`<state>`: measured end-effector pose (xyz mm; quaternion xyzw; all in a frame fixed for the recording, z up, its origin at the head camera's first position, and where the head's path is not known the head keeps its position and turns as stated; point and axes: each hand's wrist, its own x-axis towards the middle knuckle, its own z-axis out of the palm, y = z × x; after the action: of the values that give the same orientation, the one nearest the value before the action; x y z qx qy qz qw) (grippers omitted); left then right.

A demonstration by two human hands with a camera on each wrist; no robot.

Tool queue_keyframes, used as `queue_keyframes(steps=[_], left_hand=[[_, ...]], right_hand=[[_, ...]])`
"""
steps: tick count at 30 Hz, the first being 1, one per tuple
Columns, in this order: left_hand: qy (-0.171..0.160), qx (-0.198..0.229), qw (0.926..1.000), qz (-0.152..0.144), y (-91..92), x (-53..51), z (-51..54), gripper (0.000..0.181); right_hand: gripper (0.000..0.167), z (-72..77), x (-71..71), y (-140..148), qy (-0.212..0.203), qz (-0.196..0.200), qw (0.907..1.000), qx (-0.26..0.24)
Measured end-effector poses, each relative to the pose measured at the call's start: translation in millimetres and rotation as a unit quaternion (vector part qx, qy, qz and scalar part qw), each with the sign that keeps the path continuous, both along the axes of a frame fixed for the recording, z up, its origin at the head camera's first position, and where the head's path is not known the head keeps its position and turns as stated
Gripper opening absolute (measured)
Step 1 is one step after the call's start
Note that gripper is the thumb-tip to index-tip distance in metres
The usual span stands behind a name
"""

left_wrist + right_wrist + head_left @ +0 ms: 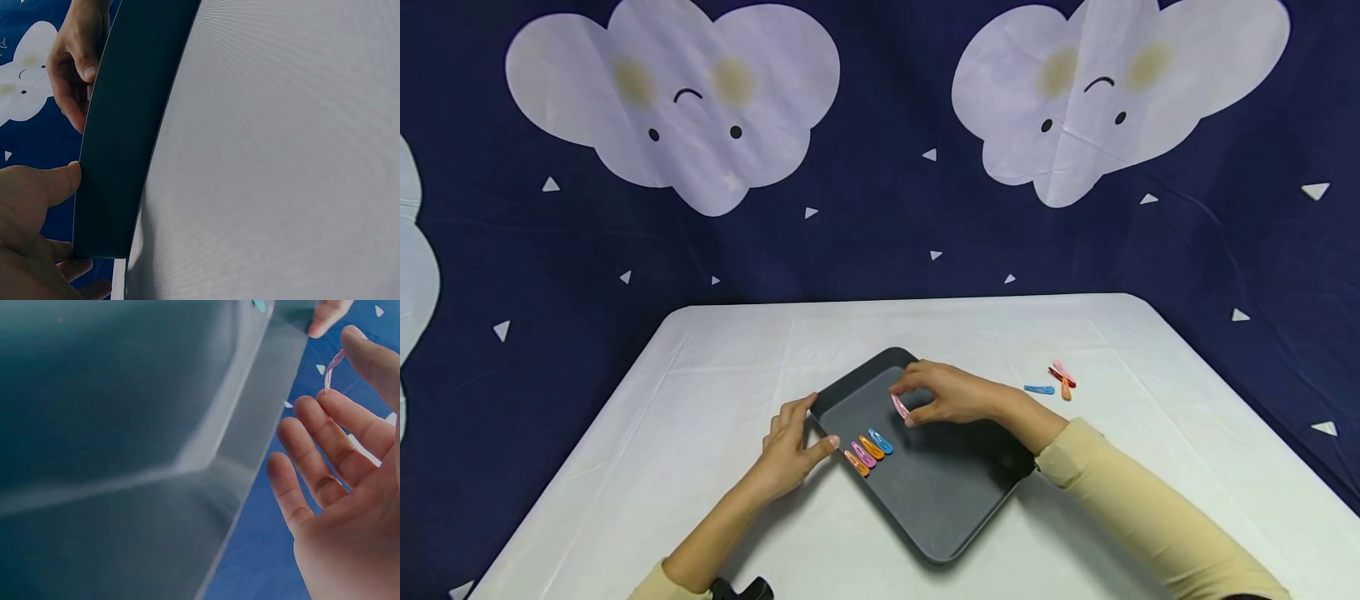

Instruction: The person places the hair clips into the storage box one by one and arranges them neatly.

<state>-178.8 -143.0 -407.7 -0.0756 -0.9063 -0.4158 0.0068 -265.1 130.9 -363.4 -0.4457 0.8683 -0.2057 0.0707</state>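
In the head view, my right hand (951, 392) pinches a pink snap hair clip (900, 407) between thumb and fingertips above the dark grey tray (951, 517). The right wrist view shows that pink hair clip (331, 370) edge-on, with the other fingers spread. My left hand (790, 450) holds the tray at its left corner, thumb on the rim and fingers around the outside. Inside, along the left wall, several hair clips lie in a slanted row: a blue clip (881, 441), a yellow-orange clip (872, 447), a pink clip (863, 455) and an orange clip (857, 463).
Right of the tray, on the white-covered table (700, 358), lie a loose blue clip (1039, 389) and a small pile with a red clip (1057, 374), a pink clip (1060, 367) and an orange clip (1065, 389). A dark blue cloud-print cloth (880, 250) hangs behind.
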Motion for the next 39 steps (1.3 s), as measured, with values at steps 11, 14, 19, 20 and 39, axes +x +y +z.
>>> queue_keyframes(steps=[11, 14, 19, 20, 39], left_hand=[[0.003, -0.004, 1.0000, 0.002, 0.3, -0.2, -0.8, 0.076], [0.002, -0.004, 1.0000, 0.001, 0.3, -0.2, -1.0, 0.076], [0.003, -0.004, 1.0000, 0.001, 0.4, 0.0, -0.6, 0.076], [0.003, -0.004, 1.0000, 0.001, 0.5, 0.0, -0.4, 0.076], [0.001, -0.006, 1.0000, -0.002, 0.2, 0.5, 1.2, 0.077]], right_hand=[[0.047, -11.8, 1.3, -13.6, -0.003, 0.014, 0.9992, 0.038], [0.046, -14.6, 1.2, -16.2, 0.002, 0.027, 0.9988, 0.041], [0.045, -18.6, 1.6, -19.5, 0.007, 0.033, 0.9981, 0.052], [0.045, -19.3, 1.9, -20.1, 0.008, 0.034, 0.9978, 0.056], [0.047, -25.1, 2.4, -25.1, 0.019, 0.042, 0.9956, 0.081]])
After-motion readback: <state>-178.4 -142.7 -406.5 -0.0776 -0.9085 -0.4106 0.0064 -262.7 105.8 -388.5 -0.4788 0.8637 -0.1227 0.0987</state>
